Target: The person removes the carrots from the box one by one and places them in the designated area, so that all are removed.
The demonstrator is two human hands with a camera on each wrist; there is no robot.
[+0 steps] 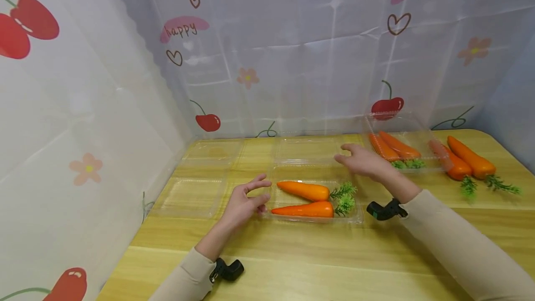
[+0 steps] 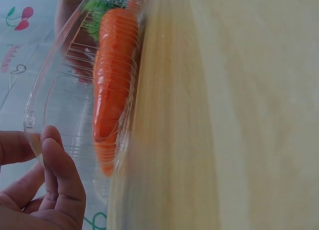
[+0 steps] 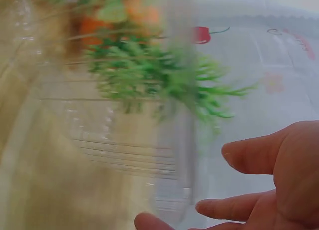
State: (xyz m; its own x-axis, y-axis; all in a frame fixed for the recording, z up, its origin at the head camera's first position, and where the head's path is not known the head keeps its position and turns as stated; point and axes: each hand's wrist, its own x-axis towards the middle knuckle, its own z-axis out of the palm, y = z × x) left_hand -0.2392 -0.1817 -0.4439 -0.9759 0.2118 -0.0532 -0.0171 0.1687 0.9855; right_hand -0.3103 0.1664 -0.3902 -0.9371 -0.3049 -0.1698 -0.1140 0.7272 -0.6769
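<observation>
An open clear plastic container (image 1: 357, 219) lies on the table with two toy-like orange carrots inside, an upper carrot (image 1: 305, 191) and a lower carrot (image 1: 307, 210). Their green tops (image 1: 345, 203) point right. The container's lid (image 1: 309, 148) is folded back behind it. At the left end, my left hand (image 1: 240, 203) pinches the clear rim (image 2: 34, 117) between thumb and fingers. Above the lid's right side hovers my right hand (image 1: 361, 161), fingers apart and holding nothing. In the right wrist view, the container and green leaves (image 3: 149, 75) look blurred beside that hand (image 3: 284, 180).
To the left, another clear container (image 1: 190, 196) lies open. At the back right, a clear container (image 1: 407, 127) with its lid raised holds carrots (image 1: 397, 145). Loose carrots (image 1: 472, 154) lie at the right. A printed curtain (image 1: 292, 73) hangs behind the wooden table (image 1: 292, 259).
</observation>
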